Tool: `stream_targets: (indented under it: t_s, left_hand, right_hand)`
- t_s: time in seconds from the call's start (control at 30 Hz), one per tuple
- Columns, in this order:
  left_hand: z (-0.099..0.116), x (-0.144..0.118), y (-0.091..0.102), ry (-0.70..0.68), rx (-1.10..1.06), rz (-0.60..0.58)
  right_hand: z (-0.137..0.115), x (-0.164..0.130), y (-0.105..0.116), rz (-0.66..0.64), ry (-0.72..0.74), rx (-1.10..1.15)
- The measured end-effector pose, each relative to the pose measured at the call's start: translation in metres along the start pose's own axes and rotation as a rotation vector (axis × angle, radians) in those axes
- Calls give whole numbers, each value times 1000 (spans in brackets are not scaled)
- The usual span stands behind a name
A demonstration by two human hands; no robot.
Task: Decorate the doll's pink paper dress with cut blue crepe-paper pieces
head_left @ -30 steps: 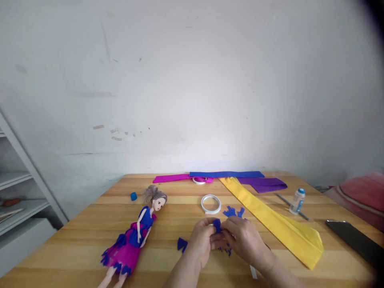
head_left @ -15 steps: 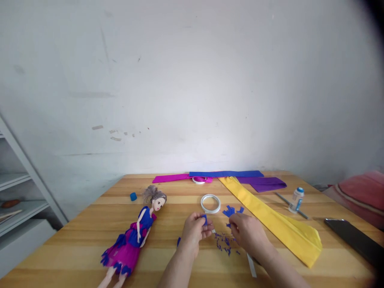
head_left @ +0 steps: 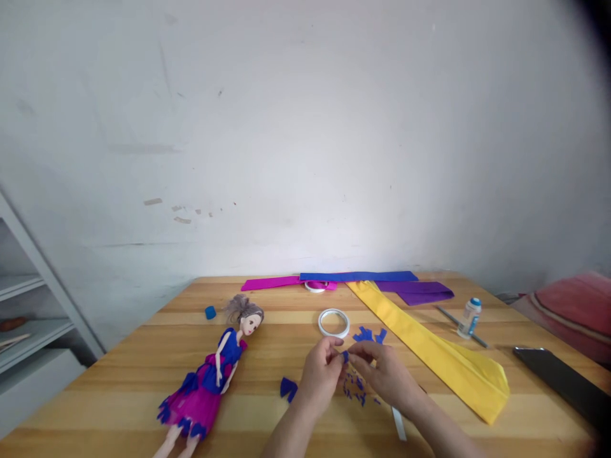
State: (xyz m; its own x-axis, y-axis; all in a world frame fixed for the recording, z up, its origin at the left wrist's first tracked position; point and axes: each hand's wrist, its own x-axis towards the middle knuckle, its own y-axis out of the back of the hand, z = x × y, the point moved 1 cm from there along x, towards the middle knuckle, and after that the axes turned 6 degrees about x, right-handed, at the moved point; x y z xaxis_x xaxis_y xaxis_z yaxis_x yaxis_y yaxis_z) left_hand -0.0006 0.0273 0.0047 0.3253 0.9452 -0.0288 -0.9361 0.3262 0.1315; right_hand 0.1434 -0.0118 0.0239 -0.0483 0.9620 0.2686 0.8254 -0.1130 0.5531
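Observation:
Between my two hands is a small blue piece of thin material (head_left: 345, 357); whether it is paper or cloth I cannot tell. My left hand (head_left: 323, 370) pinches it from the left with thumb and fingers. From the right, the closed fingertips of my right hand (head_left: 384, 372) grip its other side, partly hiding it. Tiny blue scraps (head_left: 354, 387) are scattered on the table below the hands. Larger blue cut pieces (head_left: 366, 335) lie just beyond my right hand. Beside my left wrist rests a gathered blue piece (head_left: 287, 388).
A doll (head_left: 219, 362) in a blue and magenta dress lies left. A white tape roll (head_left: 333, 323) sits ahead. Yellow (head_left: 429, 343), purple (head_left: 420, 292), blue (head_left: 358, 277) and magenta (head_left: 270, 282) strips stretch behind. A bottle (head_left: 470, 318) and black phone (head_left: 558, 378) are right.
My hands have come together: the left moved right with the blue piece, and the right moved left to meet it. The gathered blue piece near my left wrist now shows more fully.

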Motion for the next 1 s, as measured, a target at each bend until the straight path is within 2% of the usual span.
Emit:
stream_targets:
  t_s: [0.13,0.23,0.3,0.4,0.47,0.53,0.6,0.77,0.9,1.0]
  left_hand:
    - [2,-6,-4,-97,71,-47]
    - [2,-6,-7,-53,96,-54]
    - [2,-4,-7,13,91,-18]
    - [3,-2,-1,140,-59,77]
    - [3,0,4,219,-239,101]
    - [2,1,9,282,-397,108]
    - [0,2,12,323,-503,126]
    - [-2,4,14,352,-617,161]
    - [-4,6,15,342,-654,174]
    - [-8,8,17,320,-693,195]
  right_hand:
    - [2,2,-6,33,-55,91]
    - [0,1,-5,48,-61,85]
    - [-1,0,2,40,-49,52]
    - [4,-5,22,0,-76,-177]
    - [11,-10,36,-96,-178,-439]
    - [19,-16,45,-183,-274,-576]
    - [24,-19,49,-228,-319,-617]
    - [22,-22,46,-223,-273,-636]
    - [22,-19,44,-286,-377,-698]
    - [28,-17,46,-292,-393,-668]
